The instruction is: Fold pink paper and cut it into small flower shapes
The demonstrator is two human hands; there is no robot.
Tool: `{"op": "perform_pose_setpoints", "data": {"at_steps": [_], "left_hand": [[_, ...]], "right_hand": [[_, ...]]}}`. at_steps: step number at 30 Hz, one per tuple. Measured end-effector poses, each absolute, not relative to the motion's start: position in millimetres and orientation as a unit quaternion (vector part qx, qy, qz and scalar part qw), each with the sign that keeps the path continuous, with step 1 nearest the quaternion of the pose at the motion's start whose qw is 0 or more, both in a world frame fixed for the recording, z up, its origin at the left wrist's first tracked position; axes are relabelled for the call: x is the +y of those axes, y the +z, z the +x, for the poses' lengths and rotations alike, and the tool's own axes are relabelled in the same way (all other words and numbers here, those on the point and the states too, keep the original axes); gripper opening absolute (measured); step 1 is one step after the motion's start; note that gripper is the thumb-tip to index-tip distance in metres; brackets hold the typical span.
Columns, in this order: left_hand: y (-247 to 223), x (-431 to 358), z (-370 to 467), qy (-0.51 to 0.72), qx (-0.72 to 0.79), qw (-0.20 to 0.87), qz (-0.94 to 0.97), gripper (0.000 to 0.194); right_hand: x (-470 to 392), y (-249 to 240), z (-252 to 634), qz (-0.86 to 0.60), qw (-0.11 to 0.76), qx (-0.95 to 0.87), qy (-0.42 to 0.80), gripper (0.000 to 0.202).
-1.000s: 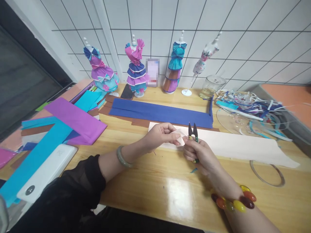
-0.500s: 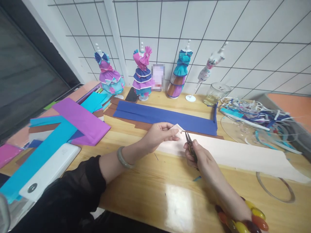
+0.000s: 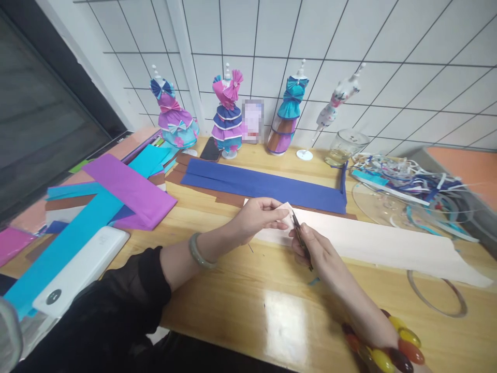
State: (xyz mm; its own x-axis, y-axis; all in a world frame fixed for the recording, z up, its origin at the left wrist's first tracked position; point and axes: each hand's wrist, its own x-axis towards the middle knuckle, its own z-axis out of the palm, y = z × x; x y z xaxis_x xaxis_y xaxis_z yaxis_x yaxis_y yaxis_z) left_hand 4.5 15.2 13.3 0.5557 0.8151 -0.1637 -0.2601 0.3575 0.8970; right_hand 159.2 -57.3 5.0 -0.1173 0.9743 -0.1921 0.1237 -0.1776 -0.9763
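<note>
Between thumb and fingers, my left hand (image 3: 258, 220) pinches a small folded piece of pale pink paper (image 3: 286, 210). My right hand (image 3: 316, 246) is closed around small dark scissors (image 3: 301, 235), whose blades touch the right edge of the folded piece. Under and behind both hands lies a long pale pink strip (image 3: 380, 241), running to the right. A wide dark blue strip (image 3: 264, 184) lies beyond it, over brown paper whose edges show.
Three dressed mini mannequins (image 3: 227, 114) and a bare one (image 3: 337, 101) stand along the tiled wall. A glass cup (image 3: 345, 147) and a scrap pile (image 3: 411, 181) are at right. Coloured strips (image 3: 130, 191) and a white power bank (image 3: 81, 272) lie left.
The scissors have moved slightly left onto the folded piece, and their blades have come closer together. My left hand still pinches the piece. The view has shifted slightly.
</note>
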Motion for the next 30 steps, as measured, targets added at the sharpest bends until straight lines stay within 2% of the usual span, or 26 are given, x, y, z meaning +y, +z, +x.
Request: {"op": "perform_pose_setpoints", "data": {"at_steps": [7, 12, 30], "left_hand": [[18.6, 13.8, 6.0, 0.355, 0.336, 0.722, 0.49, 0.029], [20.4, 13.7, 5.8, 0.359, 0.346, 0.687, 0.529, 0.027], [13.7, 17.0, 2.7, 0.358, 0.36, 0.727, 0.463, 0.029]], "right_hand": [[-56.2, 4.0, 159.3, -0.543, 0.384, -0.515, 0.54, 0.042], [-56.9, 1.6, 161.4, -0.589, 0.371, -0.555, 0.456, 0.038], [-57.4, 7.9, 160.2, -0.621, 0.315, -0.64, 0.324, 0.034]]}}
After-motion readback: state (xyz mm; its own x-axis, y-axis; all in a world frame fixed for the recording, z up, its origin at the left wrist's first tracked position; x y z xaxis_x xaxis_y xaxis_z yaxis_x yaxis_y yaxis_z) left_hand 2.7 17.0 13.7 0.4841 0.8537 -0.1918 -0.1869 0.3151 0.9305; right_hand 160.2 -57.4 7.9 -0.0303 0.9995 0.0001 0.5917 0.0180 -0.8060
